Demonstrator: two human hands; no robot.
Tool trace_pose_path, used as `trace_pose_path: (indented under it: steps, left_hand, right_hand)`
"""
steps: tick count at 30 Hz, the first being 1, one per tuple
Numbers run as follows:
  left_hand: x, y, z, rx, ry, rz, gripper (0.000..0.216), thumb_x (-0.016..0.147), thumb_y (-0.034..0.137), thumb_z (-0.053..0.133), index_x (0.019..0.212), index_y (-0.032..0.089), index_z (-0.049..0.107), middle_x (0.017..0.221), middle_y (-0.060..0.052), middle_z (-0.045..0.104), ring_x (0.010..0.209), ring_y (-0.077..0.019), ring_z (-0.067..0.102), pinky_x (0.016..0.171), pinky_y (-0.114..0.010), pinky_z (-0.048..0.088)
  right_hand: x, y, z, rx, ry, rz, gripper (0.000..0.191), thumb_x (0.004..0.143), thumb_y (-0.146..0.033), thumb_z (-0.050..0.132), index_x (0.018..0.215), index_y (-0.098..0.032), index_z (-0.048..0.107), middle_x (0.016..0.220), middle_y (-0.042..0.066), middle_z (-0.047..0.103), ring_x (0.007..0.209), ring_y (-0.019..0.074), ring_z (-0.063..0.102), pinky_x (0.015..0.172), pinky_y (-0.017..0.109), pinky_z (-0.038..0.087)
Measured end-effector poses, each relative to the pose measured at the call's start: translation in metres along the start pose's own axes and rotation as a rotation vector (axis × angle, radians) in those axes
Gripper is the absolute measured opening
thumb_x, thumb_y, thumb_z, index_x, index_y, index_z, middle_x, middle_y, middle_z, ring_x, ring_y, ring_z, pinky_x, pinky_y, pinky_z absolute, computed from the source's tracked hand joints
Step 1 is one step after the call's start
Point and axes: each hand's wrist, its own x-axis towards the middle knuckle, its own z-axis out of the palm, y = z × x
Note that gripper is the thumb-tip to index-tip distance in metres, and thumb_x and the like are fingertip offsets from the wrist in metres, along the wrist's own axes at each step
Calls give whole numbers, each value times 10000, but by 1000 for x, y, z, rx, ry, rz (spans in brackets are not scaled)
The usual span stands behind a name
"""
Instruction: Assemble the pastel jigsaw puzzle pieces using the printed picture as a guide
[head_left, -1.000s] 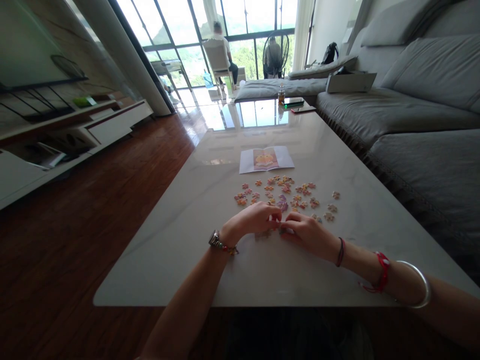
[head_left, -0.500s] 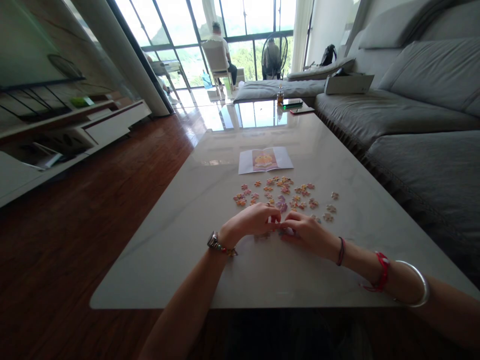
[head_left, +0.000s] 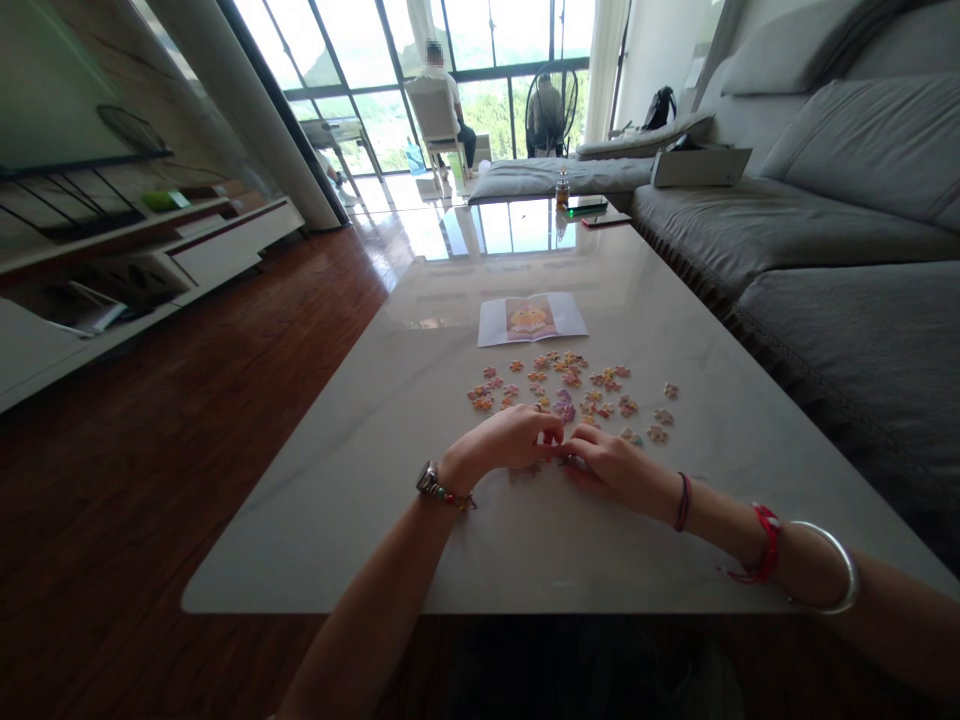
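1. Hands meet low on the tabletop (head_left: pixel 360 470): left hand (head_left: pixel 517 440) and right hand (head_left: pixel 611 465), fingers curled, fingertips together pinching one small puzzle piece (head_left: pixel 571 460) between them.
2. Loose pieces (head_left: pixel 577 390) lie scattered just beyond the knuckles; a picture sheet (head_left: pixel 531 318) lies flat farther back.

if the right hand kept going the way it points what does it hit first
Likely the left hand: the right hand points toward it, fingertips about touching. Whether anything lies between them is too small to tell.

Marble table (head_left: pixel 375 480): puzzle pieces (head_left: pixel 570 385), picture sheet (head_left: pixel 531 318)
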Motion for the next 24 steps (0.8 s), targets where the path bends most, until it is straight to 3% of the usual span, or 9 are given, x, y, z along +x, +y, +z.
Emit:
trace_pose_path:
  steps: [5, 10, 14, 18, 24]
  left_hand:
    - [0, -1, 1, 6, 7, -2, 123, 759, 273, 515, 790, 187, 598, 661, 18, 579, 556, -64, 471, 513, -154, 315]
    - [0, 0, 0, 18, 3, 2, 135, 757, 280, 512, 794, 183, 598, 659, 16, 574, 557, -67, 468, 516, -158, 315]
    - [1, 1, -1, 19, -12, -8, 106, 739, 215, 517, 800, 182, 598, 659, 20, 577, 560, -66, 472, 518, -154, 316]
    - [1, 2, -2, -4, -34, -17, 103, 739, 204, 513, 797, 175, 593, 668, 17, 581, 567, -65, 479, 520, -147, 324]
    - [2, 0, -1, -43, -54, -38, 141, 724, 170, 511, 840, 184, 590, 687, 20, 587, 571, -62, 488, 525, -143, 334]
  right_hand:
    - [-3, 0, -4, 14, 24, -20, 228, 749, -135, 495, 957, -150, 585, 773, 41, 544, 636, 104, 518, 616, 226, 448]
    - [-2, -3, -1, -74, 32, -24, 215, 764, -187, 517, 965, -129, 568, 833, 69, 558, 706, 126, 536, 652, 241, 456]
    - [-4, -9, 2, -268, 36, -101, 172, 826, -163, 414, 861, -123, 577, 778, 72, 566, 707, 145, 536, 626, 251, 451]
    - [-6, -15, 3, -513, 29, -231, 245, 841, -107, 338, 759, -123, 568, 712, 68, 555, 635, 142, 514, 552, 253, 418]
    - [-8, -19, 4, -626, 71, -335, 250, 846, -93, 312, 854, -100, 562, 694, 67, 549, 583, 136, 495, 510, 268, 371]
